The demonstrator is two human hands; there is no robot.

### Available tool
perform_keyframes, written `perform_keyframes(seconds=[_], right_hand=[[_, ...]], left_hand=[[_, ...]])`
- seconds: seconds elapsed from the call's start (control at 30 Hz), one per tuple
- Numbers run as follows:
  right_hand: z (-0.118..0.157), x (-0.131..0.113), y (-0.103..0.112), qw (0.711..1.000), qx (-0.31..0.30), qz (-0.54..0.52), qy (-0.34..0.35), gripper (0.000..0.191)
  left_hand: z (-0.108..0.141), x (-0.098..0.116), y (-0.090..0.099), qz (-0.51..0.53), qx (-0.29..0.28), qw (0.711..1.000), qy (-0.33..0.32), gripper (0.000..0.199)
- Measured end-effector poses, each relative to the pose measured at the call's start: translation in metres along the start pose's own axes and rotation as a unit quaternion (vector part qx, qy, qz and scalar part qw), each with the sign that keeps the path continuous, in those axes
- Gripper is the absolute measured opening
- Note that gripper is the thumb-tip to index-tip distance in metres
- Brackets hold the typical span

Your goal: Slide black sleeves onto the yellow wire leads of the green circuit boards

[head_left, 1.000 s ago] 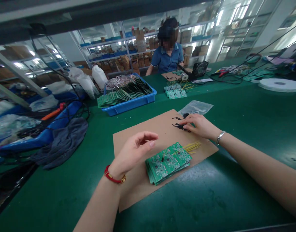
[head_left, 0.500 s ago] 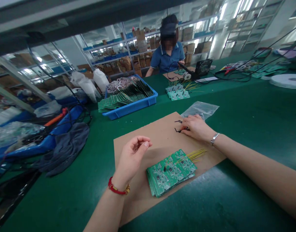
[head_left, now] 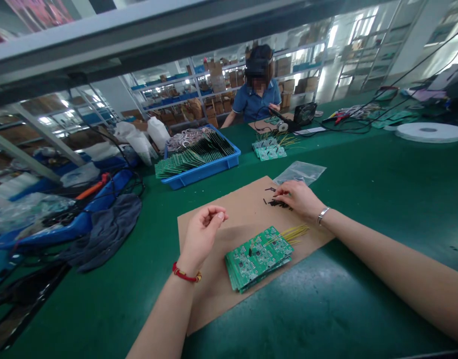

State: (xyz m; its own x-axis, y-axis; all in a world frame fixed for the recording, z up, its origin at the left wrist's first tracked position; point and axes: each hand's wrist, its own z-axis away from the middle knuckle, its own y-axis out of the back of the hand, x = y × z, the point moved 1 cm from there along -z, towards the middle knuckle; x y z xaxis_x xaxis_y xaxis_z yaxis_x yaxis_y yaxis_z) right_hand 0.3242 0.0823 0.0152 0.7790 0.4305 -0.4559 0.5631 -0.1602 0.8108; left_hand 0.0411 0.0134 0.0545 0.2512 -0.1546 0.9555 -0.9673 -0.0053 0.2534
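My left hand (head_left: 202,234) hovers over the left part of a brown cardboard sheet (head_left: 208,299). Its fingers are curled in with the thumb against them; whatever they may hold is hidden. At the sheet's far right corner, my right hand (head_left: 299,198) reaches down to a small heap of black strip-like parts (head_left: 279,204), fingertips pinched together above it. A part between those fingertips cannot be made out. Between the hands and nearer to me lies a stack of green circuit boards (head_left: 258,257). One small black part (head_left: 250,252) stands upright on the top board, and thin yellow wires (head_left: 296,233) stick out to the right.
A clear plastic bag (head_left: 305,172) lies behind my right hand. Farther back are a blue tray (head_left: 202,176) of upright boards and another board stack (head_left: 270,152). A co-worker (head_left: 256,99) sits opposite. At left lies a dark cloth (head_left: 111,232); at right, a white reel (head_left: 430,132).
My right hand has lifted slightly off the black parts, uncovering more of the heap. My left hand keeps its curled pose. The whole view has shifted a little.
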Motion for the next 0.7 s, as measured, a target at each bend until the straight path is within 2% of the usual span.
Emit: perform_keyframes(seconds=[0.07,0.13,0.2,0.27,0.33,0.4,0.5,0.6,0.7], right_hand=[[0.005,-0.01,0.013,0.987,0.038,-0.148,-0.054,0.02],[0.015,-0.028,0.028,0.946,0.075,-0.299,-0.095,0.025],[0.03,-0.052,0.042,0.914,0.076,-0.384,-0.105,0.026],[0.046,-0.077,0.052,0.902,0.061,-0.418,-0.092,0.023],[0.061,-0.096,0.056,0.892,0.057,-0.441,-0.077,0.021],[0.072,-0.105,0.055,0.885,0.055,-0.457,-0.067,0.02],[0.084,-0.106,0.047,0.874,0.051,-0.479,-0.065,0.018],[0.097,-0.105,0.038,0.858,0.064,-0.504,-0.072,0.013],[0.112,-0.11,0.033,0.865,0.053,-0.496,-0.056,0.01]], left_hand=[[0.003,0.003,0.001,-0.013,0.019,0.999,-0.023,0.018],[0.013,0.014,-0.001,-0.052,0.065,0.994,-0.074,0.016],[0.029,0.033,-0.01,-0.109,0.109,0.977,-0.146,0.013],[0.048,0.054,-0.027,-0.161,0.078,0.96,-0.217,0.012],[0.063,0.071,-0.047,-0.19,-0.006,0.95,-0.248,0.014],[0.071,0.081,-0.064,-0.19,-0.053,0.952,-0.233,0.01],[0.077,0.081,-0.079,-0.178,-0.061,0.963,-0.194,0.01],[0.089,0.069,-0.083,-0.17,-0.001,0.969,-0.177,0.009],[0.111,0.05,-0.09,-0.135,0.096,0.969,-0.183,0.011]])
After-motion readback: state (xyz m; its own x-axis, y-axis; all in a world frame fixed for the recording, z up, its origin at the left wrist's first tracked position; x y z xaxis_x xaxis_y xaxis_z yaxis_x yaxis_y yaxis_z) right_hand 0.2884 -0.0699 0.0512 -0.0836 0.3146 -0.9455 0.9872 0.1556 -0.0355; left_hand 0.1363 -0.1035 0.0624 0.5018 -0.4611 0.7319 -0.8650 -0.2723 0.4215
